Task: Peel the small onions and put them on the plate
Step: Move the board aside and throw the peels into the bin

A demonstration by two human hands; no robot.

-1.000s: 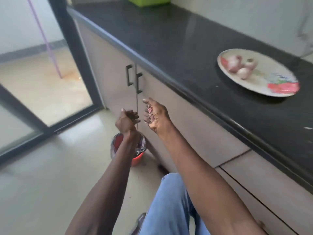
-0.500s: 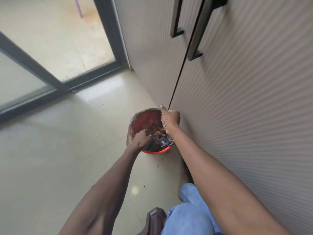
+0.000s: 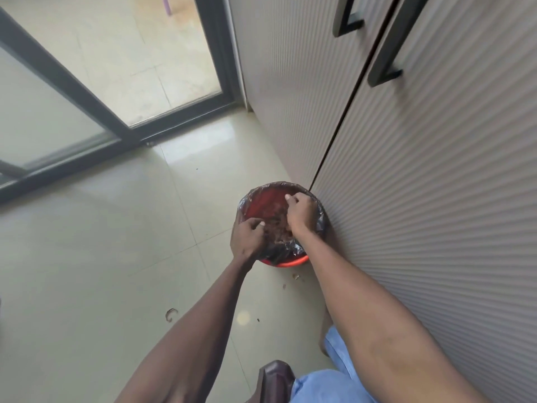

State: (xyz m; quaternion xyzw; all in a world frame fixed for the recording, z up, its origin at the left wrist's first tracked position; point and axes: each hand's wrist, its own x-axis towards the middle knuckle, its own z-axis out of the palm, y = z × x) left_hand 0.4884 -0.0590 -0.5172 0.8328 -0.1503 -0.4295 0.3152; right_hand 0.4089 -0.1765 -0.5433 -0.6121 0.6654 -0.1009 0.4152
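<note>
A small red bin [image 3: 286, 262] lined with a dark plastic bag stands on the floor against the cabinet. Brown onion peels [image 3: 276, 225] lie inside it. My left hand [image 3: 247, 237] is at the bin's near rim, fingers curled in, nothing visible in it. My right hand [image 3: 300, 212] hangs over the bin's far side with its fingers bent down into the opening; its palm is hidden. No onion and no plate are in view.
Ribbed cabinet doors [image 3: 436, 199] with black handles [image 3: 386, 68] rise right beside the bin. A black-framed glass sliding door [image 3: 87, 91] is at the left. Peel scraps [image 3: 295, 276] lie on the tiled floor. My knee [image 3: 328, 385] and shoe [image 3: 276, 379] are below.
The view dropped from the counter and plate to the floor bin. Both hands went down to the bin; since half a second ago the right hand curled over the opening.
</note>
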